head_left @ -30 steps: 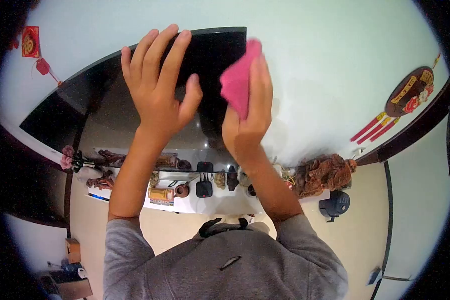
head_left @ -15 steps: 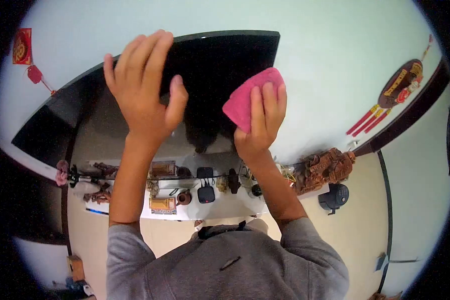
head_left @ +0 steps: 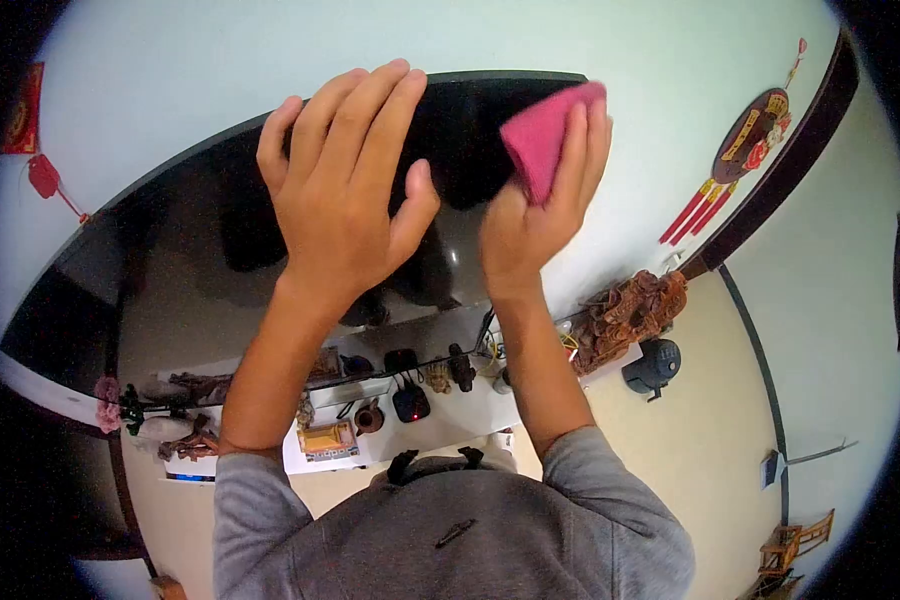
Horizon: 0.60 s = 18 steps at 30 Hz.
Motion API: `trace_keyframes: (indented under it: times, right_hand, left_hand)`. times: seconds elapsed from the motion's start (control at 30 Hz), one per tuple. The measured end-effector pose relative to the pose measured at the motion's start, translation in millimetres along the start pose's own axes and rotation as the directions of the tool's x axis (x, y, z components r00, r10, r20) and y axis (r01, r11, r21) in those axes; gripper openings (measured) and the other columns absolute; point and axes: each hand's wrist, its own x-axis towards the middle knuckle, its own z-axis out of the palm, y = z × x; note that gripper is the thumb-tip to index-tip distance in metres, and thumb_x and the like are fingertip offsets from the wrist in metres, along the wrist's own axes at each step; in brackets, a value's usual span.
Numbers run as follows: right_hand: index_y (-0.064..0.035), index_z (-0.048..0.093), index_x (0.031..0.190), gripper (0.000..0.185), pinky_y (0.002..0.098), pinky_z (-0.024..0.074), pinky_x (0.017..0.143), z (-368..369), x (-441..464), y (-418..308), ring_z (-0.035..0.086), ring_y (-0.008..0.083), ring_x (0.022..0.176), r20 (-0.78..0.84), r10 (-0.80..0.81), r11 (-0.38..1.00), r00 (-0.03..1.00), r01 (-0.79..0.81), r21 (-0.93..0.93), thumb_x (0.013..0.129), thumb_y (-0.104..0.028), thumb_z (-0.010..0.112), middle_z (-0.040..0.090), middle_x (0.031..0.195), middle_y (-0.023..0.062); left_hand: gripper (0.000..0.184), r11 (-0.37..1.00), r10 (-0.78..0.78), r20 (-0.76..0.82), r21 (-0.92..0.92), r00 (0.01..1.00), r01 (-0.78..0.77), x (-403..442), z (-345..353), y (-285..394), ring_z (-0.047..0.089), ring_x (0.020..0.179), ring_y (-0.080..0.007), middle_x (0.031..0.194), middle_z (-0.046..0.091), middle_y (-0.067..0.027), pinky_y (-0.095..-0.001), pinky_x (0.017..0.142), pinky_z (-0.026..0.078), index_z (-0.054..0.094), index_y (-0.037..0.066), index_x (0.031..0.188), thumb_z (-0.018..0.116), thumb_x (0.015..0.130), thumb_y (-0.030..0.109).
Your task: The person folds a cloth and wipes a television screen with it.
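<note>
A large black television (head_left: 460, 130) with a glossy screen stands before me. My right hand (head_left: 550, 205) has hold of a folded pink cloth (head_left: 542, 140), which lies over the screen's upper right corner. With fingers stretched upward and thumb apart, my left hand (head_left: 345, 185) is at the top edge of the television; whether it touches the edge I cannot tell. Nothing is in the left hand. Part of the screen is hidden behind both hands and forearms.
Below the screen, a white stand (head_left: 440, 433) bears a small black box (head_left: 410, 402), a brown teapot (head_left: 369, 416) and a gold ornament (head_left: 328, 440). A carved wooden piece (head_left: 630, 315) sits at right, near a dark appliance (head_left: 652, 368). A tasselled plaque (head_left: 752, 138) hangs on the wall.
My right hand and the pink cloth have moved up and right to the screen's corner. My left hand has shifted right along the top edge. The view has turned slightly.
</note>
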Motion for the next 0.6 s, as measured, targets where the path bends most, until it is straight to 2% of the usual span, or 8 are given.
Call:
trace_keyframes:
  times: [0.07,0.1,0.17,0.3,0.4,0.5,0.57,0.6]
  right_hand:
    - [0.0043,0.050,0.139,0.059,0.0553,0.0200,0.119,9.2,11.5,-18.4,0.033,0.0462,0.142,0.036,-0.078,0.997,0.996,0.077,0.030,0.080,-0.004,0.050,0.045,0.148,0.0241]
    - [0.0028,0.054,0.136,0.062,0.0500,0.0257,0.118,19.8,8.5,-33.6,0.038,0.0429,0.140,0.038,-0.116,0.990,0.993,0.112,0.081,0.074,0.007,0.049,0.050,0.144,0.0221]
    - [0.0022,0.055,0.135,0.061,0.0511,0.0291,0.116,27.5,-10.3,-47.7,0.041,0.0436,0.138,0.095,-0.290,0.938,0.952,0.264,0.223,0.075,0.007,0.051,0.052,0.142,0.0214]
    - [0.0009,0.058,0.133,0.058,0.0497,0.0315,0.116,14.8,0.2,-19.6,0.043,0.0417,0.138,0.042,-0.251,0.967,0.967,0.248,0.067,0.076,0.009,0.052,0.054,0.141,0.0193]
    - [0.0011,0.058,0.134,0.066,0.0471,0.0276,0.118,17.9,8.0,-16.6,0.041,0.0414,0.139,-0.103,-0.119,0.993,0.988,0.116,-0.031,0.070,0.014,0.046,0.053,0.142,0.0201]
    - [0.0008,0.058,0.133,0.067,0.0502,0.0275,0.118,35.8,-8.2,-54.0,0.040,0.0411,0.140,0.001,-0.206,0.977,0.979,0.205,0.065,0.068,0.012,0.048,0.053,0.142,0.0199]
    - [0.0000,0.060,0.131,0.063,0.0532,0.0274,0.116,48.6,-31.6,-72.2,0.042,0.0419,0.139,0.096,-0.310,0.927,0.946,0.278,0.252,0.070,0.007,0.054,0.054,0.142,0.0197]
    - [-0.0016,0.062,0.130,0.055,0.0531,0.0293,0.116,48.3,-39.6,-82.0,0.045,0.0404,0.137,0.140,-0.320,0.923,0.937,0.275,0.269,0.076,0.002,0.055,0.056,0.141,0.0173]
  left_hand:
    - [0.058,0.995,0.009,0.002,-0.098,1.000,-0.009,-1.3,-1.2,-5.6,0.052,0.126,-0.0255,0.134,0.060,-0.0058,-0.0453,0.113,0.023,0.059,0.011,0.132,0.064,0.076,0.020]
    - [0.058,0.989,0.015,0.004,-0.145,1.000,-0.014,-2.3,-2.5,-9.5,0.051,0.128,-0.0271,0.135,0.060,-0.0070,-0.0459,0.113,0.023,0.057,0.010,0.134,0.063,0.076,0.019]
    - [0.056,0.981,0.014,0.003,-0.191,1.000,-0.013,-7.1,-11.8,-21.1,0.051,0.130,-0.0273,0.136,0.060,-0.0069,-0.0471,0.116,0.018,0.057,0.011,0.132,0.062,0.077,0.017]
    - [0.050,0.999,0.021,-0.036,-0.035,0.999,-0.022,-19.6,-20.9,-28.3,0.052,0.129,-0.0233,0.132,0.063,-0.0035,-0.0496,0.118,0.007,0.061,0.013,0.127,0.062,0.077,0.016]
    - [0.048,0.997,-0.070,-0.086,-0.040,0.994,0.067,-25.7,-29.0,-39.5,0.051,0.131,-0.0236,0.133,0.063,-0.0025,-0.0509,0.119,-0.003,0.060,0.013,0.127,0.059,0.080,0.012]
    - [0.049,0.999,-0.048,-0.115,-0.016,0.992,0.047,-34.0,-29.2,-60.2,0.050,0.132,-0.0238,0.134,0.062,-0.0020,-0.0516,0.119,-0.002,0.059,0.013,0.128,0.057,0.080,0.007]
    - [0.049,0.999,-0.019,-0.083,-0.047,0.996,0.015,-37.8,-31.7,-65.5,0.048,0.134,-0.0246,0.137,0.060,-0.0026,-0.0534,0.119,0.001,0.056,0.012,0.131,0.055,0.082,0.005]
    - [0.048,0.998,-0.011,-0.069,-0.066,0.998,0.006,-39.4,-33.2,-67.6,0.046,0.136,-0.0251,0.140,0.058,-0.0030,-0.0550,0.119,0.003,0.054,0.013,0.132,0.054,0.085,0.006]
